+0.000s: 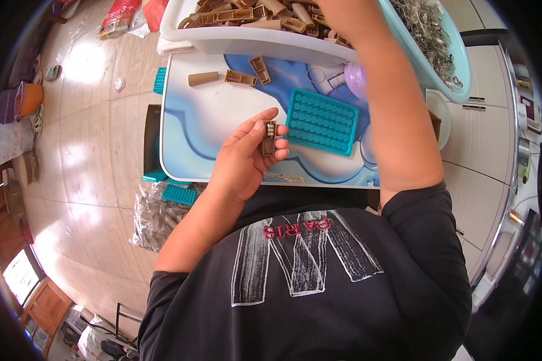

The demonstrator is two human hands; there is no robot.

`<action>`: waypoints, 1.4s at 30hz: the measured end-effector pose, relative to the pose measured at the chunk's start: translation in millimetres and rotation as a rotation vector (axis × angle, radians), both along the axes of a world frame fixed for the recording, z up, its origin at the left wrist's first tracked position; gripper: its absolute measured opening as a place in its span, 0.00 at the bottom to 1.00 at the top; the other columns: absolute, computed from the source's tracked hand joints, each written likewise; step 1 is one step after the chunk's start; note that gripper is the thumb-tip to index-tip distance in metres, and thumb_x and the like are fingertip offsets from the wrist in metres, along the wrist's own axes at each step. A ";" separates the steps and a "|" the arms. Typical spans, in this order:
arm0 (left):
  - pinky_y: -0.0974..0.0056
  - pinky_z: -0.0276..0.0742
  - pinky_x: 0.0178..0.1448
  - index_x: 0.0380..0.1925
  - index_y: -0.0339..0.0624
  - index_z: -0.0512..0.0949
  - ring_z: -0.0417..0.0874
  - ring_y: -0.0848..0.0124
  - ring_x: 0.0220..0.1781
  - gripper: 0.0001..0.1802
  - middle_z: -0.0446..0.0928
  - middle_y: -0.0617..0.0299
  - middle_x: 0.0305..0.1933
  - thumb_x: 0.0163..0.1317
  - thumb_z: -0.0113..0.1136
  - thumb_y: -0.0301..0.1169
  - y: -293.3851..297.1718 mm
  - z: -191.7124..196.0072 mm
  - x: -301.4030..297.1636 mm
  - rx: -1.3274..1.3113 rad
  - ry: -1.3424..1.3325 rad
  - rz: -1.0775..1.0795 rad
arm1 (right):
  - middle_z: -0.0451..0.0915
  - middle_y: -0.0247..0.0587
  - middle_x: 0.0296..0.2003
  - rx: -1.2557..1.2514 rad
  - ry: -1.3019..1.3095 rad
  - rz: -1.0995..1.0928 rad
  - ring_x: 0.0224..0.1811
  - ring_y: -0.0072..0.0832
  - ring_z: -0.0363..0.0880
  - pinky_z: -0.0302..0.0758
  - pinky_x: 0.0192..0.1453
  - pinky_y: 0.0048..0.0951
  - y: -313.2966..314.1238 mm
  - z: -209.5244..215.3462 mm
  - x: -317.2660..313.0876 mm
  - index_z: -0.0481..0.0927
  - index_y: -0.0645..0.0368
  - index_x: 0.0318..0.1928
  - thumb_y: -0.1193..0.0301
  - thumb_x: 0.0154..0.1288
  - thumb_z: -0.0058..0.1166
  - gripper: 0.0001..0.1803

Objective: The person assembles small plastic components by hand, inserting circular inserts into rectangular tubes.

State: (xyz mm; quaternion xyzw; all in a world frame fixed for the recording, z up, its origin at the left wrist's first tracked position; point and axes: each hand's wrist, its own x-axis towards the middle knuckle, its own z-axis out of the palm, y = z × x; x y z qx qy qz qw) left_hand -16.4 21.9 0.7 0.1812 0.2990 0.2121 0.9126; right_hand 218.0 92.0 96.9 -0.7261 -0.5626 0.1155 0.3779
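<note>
Above the near side of the table, my left hand (245, 147) is closed around a small brown plastic casing (269, 138), its hollow, ribbed side facing up. My right hand (346, 17) reaches over the far white tub (247, 43), where many brown casings (271, 12) are heaped. The top edge of the picture cuts off its fingers, so their grip does not show. Three more pieces lie on the tabletop: a smooth brown casing (203, 79), a hollow casing (240, 77) and a tilted hollow casing (260, 70). A teal studded tray (322, 122) sits right of my left hand.
At the far right stands a light-blue basin (457, 66) full of tangled metallic parts. A purple round object (356, 80) and scissors (319, 77) lie beside my right forearm. Teal trays (179, 194) and clear plastic bags (153, 216) are by the table's left side.
</note>
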 end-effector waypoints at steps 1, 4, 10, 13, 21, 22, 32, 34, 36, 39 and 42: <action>0.67 0.80 0.43 0.59 0.33 0.63 0.78 0.72 0.38 0.21 0.75 0.56 0.42 0.70 0.41 0.33 0.0 -1.0 -0.2 -0.015 -0.018 -0.001 | 0.82 0.45 0.35 -0.032 0.000 -0.003 0.35 0.34 0.80 0.75 0.43 0.30 -5.3 1.8 4.6 0.80 0.62 0.40 0.72 0.57 0.55 0.11; 0.66 0.81 0.45 0.59 0.32 0.63 0.79 0.71 0.41 0.21 0.75 0.55 0.44 0.70 0.42 0.32 1.1 -1.3 -0.4 -0.040 -0.028 -0.029 | 0.82 0.44 0.36 -0.284 0.058 0.128 0.37 0.33 0.80 0.74 0.44 0.29 -14.1 6.6 10.2 0.80 0.62 0.41 0.74 0.55 0.57 0.12; 0.65 0.81 0.48 0.59 0.31 0.62 0.80 0.69 0.42 0.21 0.75 0.54 0.45 0.70 0.43 0.32 0.6 -5.6 0.8 -0.104 -0.090 -0.038 | 0.81 0.42 0.40 -0.383 -0.126 0.255 0.40 0.28 0.78 0.73 0.47 0.25 -9.6 5.0 8.8 0.76 0.61 0.50 0.77 0.49 0.59 0.23; 0.65 0.81 0.48 0.59 0.31 0.62 0.79 0.69 0.42 0.21 0.74 0.54 0.45 0.70 0.41 0.32 1.1 -4.2 3.5 -0.110 -0.100 -0.059 | 0.81 0.41 0.40 -0.433 -0.021 0.234 0.40 0.26 0.78 0.73 0.47 0.24 -10.9 16.3 8.4 0.76 0.62 0.50 0.79 0.49 0.59 0.24; 0.64 0.81 0.49 0.58 0.30 0.62 0.79 0.69 0.42 0.21 0.74 0.54 0.45 0.70 0.40 0.32 0.2 -3.2 4.0 -0.151 -0.099 -0.049 | 0.77 0.38 0.38 -0.149 0.044 0.003 0.34 0.23 0.73 0.73 0.41 0.25 -38.4 28.0 -4.1 0.72 0.62 0.55 0.75 0.48 0.65 0.31; 0.64 0.81 0.49 0.58 0.30 0.63 0.79 0.69 0.42 0.21 0.74 0.55 0.44 0.70 0.40 0.32 0.0 -2.4 5.7 -0.143 -0.098 -0.061 | 0.77 0.37 0.37 -0.049 0.040 -0.042 0.34 0.22 0.73 0.73 0.40 0.24 -46.8 26.1 -3.4 0.72 0.61 0.56 0.74 0.48 0.66 0.31; 0.64 0.80 0.49 0.55 0.34 0.66 0.80 0.70 0.42 0.19 0.76 0.58 0.44 0.68 0.45 0.33 -4.8 -11.0 6.1 -0.135 -0.156 -0.093 | 0.75 0.46 0.44 -0.005 0.067 0.303 0.46 0.43 0.74 0.72 0.50 0.36 -145.5 -41.2 -58.1 0.74 0.59 0.47 0.70 0.43 0.66 0.27; 0.65 0.80 0.48 0.55 0.37 0.67 0.80 0.70 0.42 0.19 0.76 0.59 0.45 0.67 0.47 0.35 -5.7 -12.0 7.5 -0.079 -0.150 -0.115 | 0.75 0.46 0.44 0.001 0.010 0.298 0.47 0.44 0.74 0.71 0.51 0.38 -153.8 -53.3 -61.5 0.73 0.59 0.48 0.70 0.42 0.66 0.28; 0.63 0.76 0.49 0.54 0.38 0.69 0.79 0.69 0.43 0.20 0.77 0.59 0.45 0.67 0.49 0.36 -6.7 -11.1 7.9 -0.076 -0.134 -0.133 | 0.75 0.45 0.44 0.022 -0.060 0.298 0.47 0.44 0.73 0.71 0.52 0.39 -157.4 -50.6 -67.4 0.73 0.58 0.48 0.70 0.43 0.65 0.27; 0.64 0.77 0.49 0.52 0.37 0.70 0.80 0.69 0.43 0.19 0.77 0.60 0.43 0.67 0.48 0.36 -7.7 -6.7 11.7 -0.050 -0.127 -0.140 | 0.75 0.43 0.44 0.008 -0.082 0.316 0.48 0.43 0.72 0.69 0.54 0.39 -160.3 -55.4 -71.5 0.73 0.58 0.48 0.71 0.42 0.64 0.27; 0.62 0.73 0.54 0.51 0.37 0.71 0.77 0.69 0.47 0.17 0.77 0.61 0.44 0.67 0.47 0.36 -6.7 -7.1 11.5 -0.061 -0.159 -0.183 | 0.74 0.42 0.44 -0.014 -0.102 0.315 0.49 0.42 0.72 0.68 0.55 0.39 -162.3 -56.4 -73.2 0.73 0.58 0.48 0.71 0.42 0.65 0.28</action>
